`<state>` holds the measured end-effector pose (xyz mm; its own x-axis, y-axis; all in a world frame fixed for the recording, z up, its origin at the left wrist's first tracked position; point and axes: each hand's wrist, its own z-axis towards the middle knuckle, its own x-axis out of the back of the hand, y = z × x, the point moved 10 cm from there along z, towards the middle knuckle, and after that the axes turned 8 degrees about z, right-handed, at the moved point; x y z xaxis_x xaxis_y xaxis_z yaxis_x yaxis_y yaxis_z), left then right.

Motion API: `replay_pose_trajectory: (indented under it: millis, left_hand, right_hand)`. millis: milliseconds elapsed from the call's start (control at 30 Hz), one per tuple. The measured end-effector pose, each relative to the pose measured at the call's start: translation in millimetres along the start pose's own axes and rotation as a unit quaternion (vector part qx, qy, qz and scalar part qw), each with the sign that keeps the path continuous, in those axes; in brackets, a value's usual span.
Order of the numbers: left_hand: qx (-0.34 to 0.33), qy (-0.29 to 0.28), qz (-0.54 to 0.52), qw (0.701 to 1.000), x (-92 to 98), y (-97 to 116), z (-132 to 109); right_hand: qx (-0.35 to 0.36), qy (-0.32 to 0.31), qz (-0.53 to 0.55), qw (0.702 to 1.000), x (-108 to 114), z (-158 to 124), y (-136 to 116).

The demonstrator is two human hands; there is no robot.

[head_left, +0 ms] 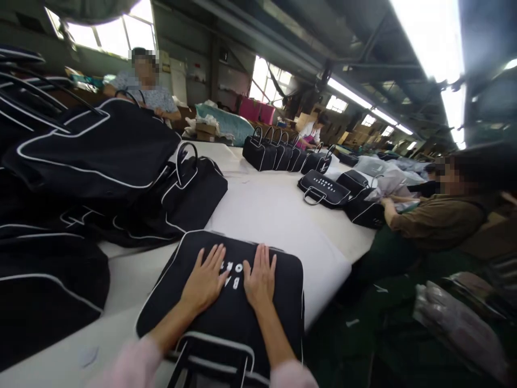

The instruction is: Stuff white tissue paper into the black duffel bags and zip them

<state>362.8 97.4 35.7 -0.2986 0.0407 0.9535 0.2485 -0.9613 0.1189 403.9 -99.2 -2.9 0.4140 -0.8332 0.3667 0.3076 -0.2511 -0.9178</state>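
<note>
A black travel bag (218, 318) with white piping lies flat on the white table in front of me, its handles toward my body. My left hand (205, 277) rests on the bag's upper face with fingers stretched out. Beside it, my right hand (260, 277) presses flat on the same face, fingers extended. White printed letters show between the hands and are partly covered by them. Neither hand grips anything.
Black bags (97, 145) are heaped at the left, and another bag (197, 194) stands near them. Across the table (266, 207) are a row of upright bags (283, 153) and a lying bag (323, 188). A co-worker (436, 215) handles clear plastic at the right; others work farther back.
</note>
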Motion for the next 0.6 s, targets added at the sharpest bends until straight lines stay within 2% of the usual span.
replay_pose_trajectory:
  millis: [33,100,167,200,233,267,300,367,400,433,467,500,533,567,600]
  left_hand:
    - [0.000,-0.008,0.013,1.000,-17.9,8.7,-6.5]
    - [0.007,-0.031,0.040,0.999,-41.9,20.3,-20.9]
    - [0.020,-0.051,0.063,0.997,-46.3,20.1,-31.1]
    - [0.029,-0.055,0.073,0.995,-38.9,15.0,-31.8]
    - [0.036,-0.048,0.083,0.995,-23.3,7.8,-28.8]
    - [0.041,-0.026,0.093,0.994,0.9,-0.3,-22.5]
    - [0.043,0.007,0.103,0.994,32.2,-8.3,-14.5]
    - [0.037,0.098,0.107,0.989,104.5,-20.2,-0.8]
    - [0.034,0.138,0.095,0.985,135.6,-24.8,2.1]
    - [0.032,0.172,0.076,0.982,158.5,-28.8,1.0]
    - [0.036,0.199,0.055,0.978,170.1,-33.0,-4.3]
    - [0.045,0.219,0.038,0.974,168.8,-36.8,-13.8]
    - [0.052,0.226,0.026,0.972,153.7,-39.0,-26.5]
    - [0.067,0.226,0.017,0.972,127.1,-42.0,-42.1]
    - [0.072,0.199,0.019,0.977,88.8,-42.3,-57.1]
  right_hand:
    - [0.016,-0.025,-0.029,0.999,-15.7,7.0,10.7]
    - [0.057,-0.092,-0.183,0.977,-40.6,23.5,21.9]
    - [0.045,-0.139,-0.302,0.942,-44.4,43.1,24.9]
    - [0.041,-0.152,-0.337,0.928,-37.9,53.5,15.2]
    - [0.056,-0.146,-0.362,0.919,-25.5,63.9,-7.1]
    - [0.088,-0.124,-0.377,0.914,-8.2,73.1,-40.8]
    - [0.151,-0.080,-0.387,0.906,13.6,78.3,-86.6]
    - [0.290,0.053,-0.375,0.879,67.5,70.1,-183.2]
    - [0.340,0.120,-0.355,0.862,94.3,58.3,-219.1]
    - [0.370,0.174,-0.332,0.850,116.3,45.0,-239.5]
    - [0.380,0.225,-0.307,0.843,133.7,31.7,-242.9]
    - [0.370,0.265,-0.288,0.843,143.8,19.8,-228.6]
    - [0.341,0.300,-0.278,0.847,147.4,10.0,-197.8]
    - [0.311,0.307,-0.292,0.851,139.8,2.9,-156.0]
    - [0.286,0.280,-0.317,0.860,123.0,0.0,-107.2]
